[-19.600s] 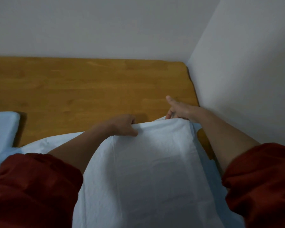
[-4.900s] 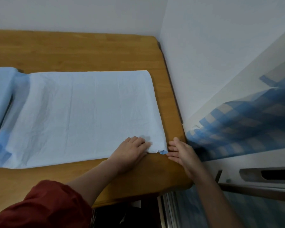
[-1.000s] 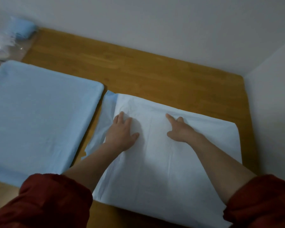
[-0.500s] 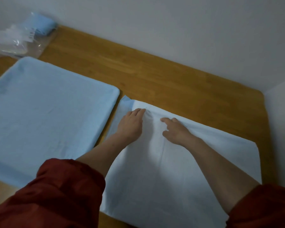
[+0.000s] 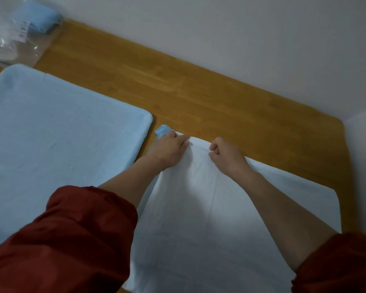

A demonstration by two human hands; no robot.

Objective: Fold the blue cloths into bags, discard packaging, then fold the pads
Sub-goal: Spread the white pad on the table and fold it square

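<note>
Gripping the far edge of the white-faced pad, the left hand and right hand sit close together near that edge's left end. Their fingers are curled down and clamped on the material, the right hand balled tight over its pinch. A blue backing corner pokes out just beyond the left knuckles. This pad lies flat on the desk, just apart from a larger light-blue pad spread out to its left. At the far left corner, clear plastic packaging lies with a folded blue cloth; whether the cloth is inside it I cannot tell. The cloth stage looks at least partly done, and some plastic seems still to await discarding. Pad folding looks under way, with the gripped pad due another fold and the larger one not yet begun. A bare strip of desk runs behind the pad to the wall. The pad's right edge lies near the desk's right edge, so drawing the far edge toward the body looks freest.
</note>
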